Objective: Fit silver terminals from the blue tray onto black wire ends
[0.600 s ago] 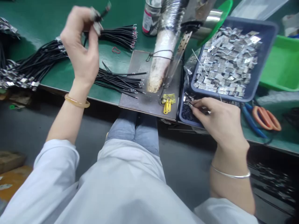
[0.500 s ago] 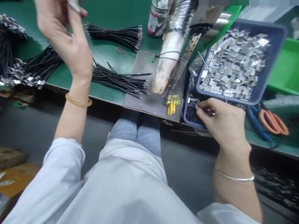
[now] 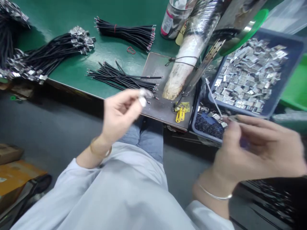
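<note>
My left hand is raised in front of the table edge, near the loose black cables. Its thumb and forefinger, with white coverings at the tips, pinch together; any small piece between them is blurred. My right hand, smeared by motion, hovers by the lower blue tray. From its closed fingertips a thin pale stick points up and away. Dark small parts and a few shiny metal pieces lie in that tray. Above it, a larger blue tray holds many folded metal pieces.
A wrapped tube slants over a grey board bearing a yellow clip-like tool. Tied black cables, a red band and a jar stand farther back. Metal-ended cable bundles lie left.
My left hand has come down and right from the upper left to the middle. My right hand has lifted out of the lower tray and shifted right. The view has turned slightly.
</note>
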The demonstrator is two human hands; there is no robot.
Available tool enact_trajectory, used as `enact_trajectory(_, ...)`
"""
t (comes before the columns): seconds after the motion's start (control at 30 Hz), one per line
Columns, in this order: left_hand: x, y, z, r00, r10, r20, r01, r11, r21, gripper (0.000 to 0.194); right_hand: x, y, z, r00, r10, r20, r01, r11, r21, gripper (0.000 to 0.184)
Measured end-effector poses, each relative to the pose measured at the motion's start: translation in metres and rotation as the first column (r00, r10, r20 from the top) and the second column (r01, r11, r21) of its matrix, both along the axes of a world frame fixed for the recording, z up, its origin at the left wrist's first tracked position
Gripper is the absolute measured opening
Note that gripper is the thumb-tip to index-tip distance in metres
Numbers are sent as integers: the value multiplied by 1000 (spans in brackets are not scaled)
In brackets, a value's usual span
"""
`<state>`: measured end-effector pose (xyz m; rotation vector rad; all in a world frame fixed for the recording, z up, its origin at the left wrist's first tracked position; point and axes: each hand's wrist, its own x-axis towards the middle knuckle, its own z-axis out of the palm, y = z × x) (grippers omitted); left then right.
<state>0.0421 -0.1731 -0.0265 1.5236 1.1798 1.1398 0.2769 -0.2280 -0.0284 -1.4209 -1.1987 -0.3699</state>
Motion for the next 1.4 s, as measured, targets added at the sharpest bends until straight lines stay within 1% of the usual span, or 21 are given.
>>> enact_trajectory(0.03,14,-9,-7,989,-29,147,43,995,-95,24,-8,-1,-3,999,42,16,-43,997,56,12)
enact_trajectory(0.07,26,-14,-12,963,-40,266,91,979,-181,21,-15,-3,-7,990,139,-4,-140,990,-10,13)
enact_trajectory(0.1,35,-16,-16,931,-49,361,147,957,-250,19,-22,-5,-10,977,207,-52,-208,978,-19,13)
enact_trajectory(0.13,42,-16,-19,905,-75,418,214,931,-296,17,-27,-7,-13,956,272,-112,-280,958,-65,11)
enact_trajectory(0.2,52,-14,-22,876,-108,470,293,894,-339,14,-32,-10,-17,913,333,-234,-372,916,-150,6)
enact_trajectory(0.27,57,-11,-22,863,-136,486,333,878,-345,13,-33,-10,-21,881,346,-323,-421,885,-199,5)
enact_trajectory(0.43,64,-12,-22,869,-158,469,345,873,-345,15,-27,-4,-25,789,396,-469,-537,816,-213,7)
enact_trajectory(0.57,64,-13,-22,863,-172,475,346,886,-307,19,-26,-1,-27,762,412,-500,-567,798,-206,7)
enact_trajectory(0.67,62,-12,-21,861,-219,458,375,882,-284,27,-26,1,-27,750,421,-510,-584,784,-211,6)
enact_trajectory(0.8,61,-12,-20,849,-279,448,434,852,-293,35,-25,0,-27,733,449,-511,-618,753,-225,6)
enact_trajectory(0.97,60,-13,-21,824,-274,496,476,809,-345,38,-24,-2,-27,713,474,-517,-642,737,-211,10)
enact_trajectory(1.1,59,-13,-21,817,-275,506,490,793,-361,37,-24,-2,-26,696,499,-517,-665,720,-200,11)
enact_trajectory(1.23,57,-13,-21,821,-281,496,494,785,-372,40,-23,-2,-25,696,507,-509,-674,707,-217,9)
enact_trajectory(1.4,55,-14,-22,798,-286,531,520,772,-365,40,-22,-4,-24,701,519,-489,-676,702,-225,12)
